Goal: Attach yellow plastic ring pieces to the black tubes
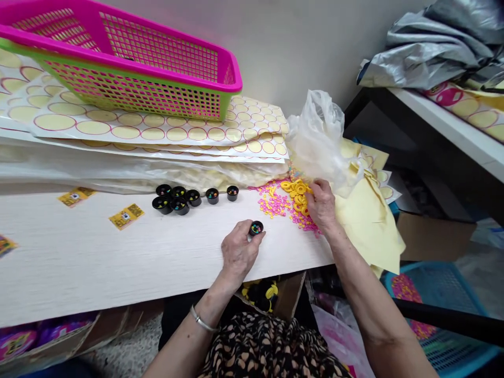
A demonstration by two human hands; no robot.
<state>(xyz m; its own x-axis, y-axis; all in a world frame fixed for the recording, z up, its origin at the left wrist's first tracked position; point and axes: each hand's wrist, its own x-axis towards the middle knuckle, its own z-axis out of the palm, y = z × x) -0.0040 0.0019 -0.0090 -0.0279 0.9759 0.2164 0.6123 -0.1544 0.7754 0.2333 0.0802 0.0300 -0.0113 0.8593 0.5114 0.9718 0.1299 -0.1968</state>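
My left hand (241,251) pinches a small round black cup (256,229) with coloured bits inside, held upright just above or on the white table (189,252). My right hand (322,203) reaches into a heap of yellow plastic rings (298,192), its fingers curled round pieces at the right edge; the fingertips are partly hidden there. Pink and yellow bits (275,202) lie scattered beside and under the rings. Left of my hands several more black cups (179,205) with coloured bits stand in a loose cluster and row.
A pink and green basket (149,89) rests on stacked sheets of round stickers (153,134) along the back. To the right are a clear plastic bag (318,136) and yellow paper sheets (366,226). Small printed cards (126,216) lie at left. A blue basket (452,299) stands below right.
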